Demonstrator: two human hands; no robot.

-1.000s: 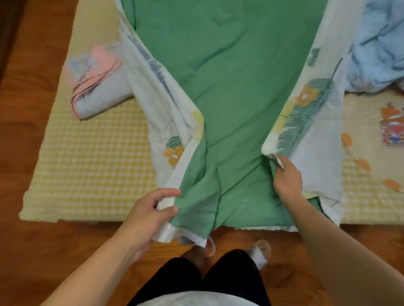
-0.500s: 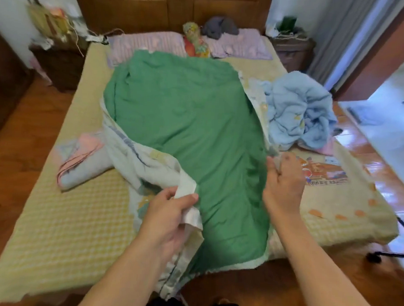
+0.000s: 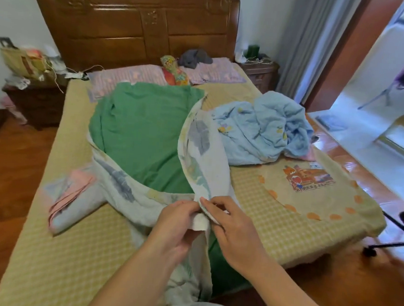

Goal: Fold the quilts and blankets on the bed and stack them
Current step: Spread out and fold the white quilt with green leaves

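Pinching the white, leaf-printed edges of the green quilt (image 3: 141,135), the left hand (image 3: 178,224) and the right hand (image 3: 232,227) meet at about 6 o'clock near the foot of the bed (image 3: 286,218). The left hand's fingers are curled round a bunched white corner, thumb on top; the right hand's fingertips (image 3: 208,201) close on the other corner just beside it, so the two hands touch or nearly touch across the cloth. From that meeting point the quilt's two printed borders rise and part, one toward 10 o'clock and one toward 12 o'clock, leaving the green side open between them like a pocket; the quilt's far end lies near the pillows (image 3: 130,76) at 12 o'clock, and its near end hangs over the foot of the bed between the forearms. A crumpled light blue blanket (image 3: 263,130) lies on the bed at 2 o'clock, just beside the quilt's right border. A folded pink and pale blue blanket (image 3: 70,199) sits at 9 o'clock, its end touching or tucked under the quilt's left border. A grey soft toy (image 3: 194,57) rests on the pillows against the wooden headboard (image 3: 137,30). A bedside cabinet (image 3: 259,75) stands at 1 o'clock.
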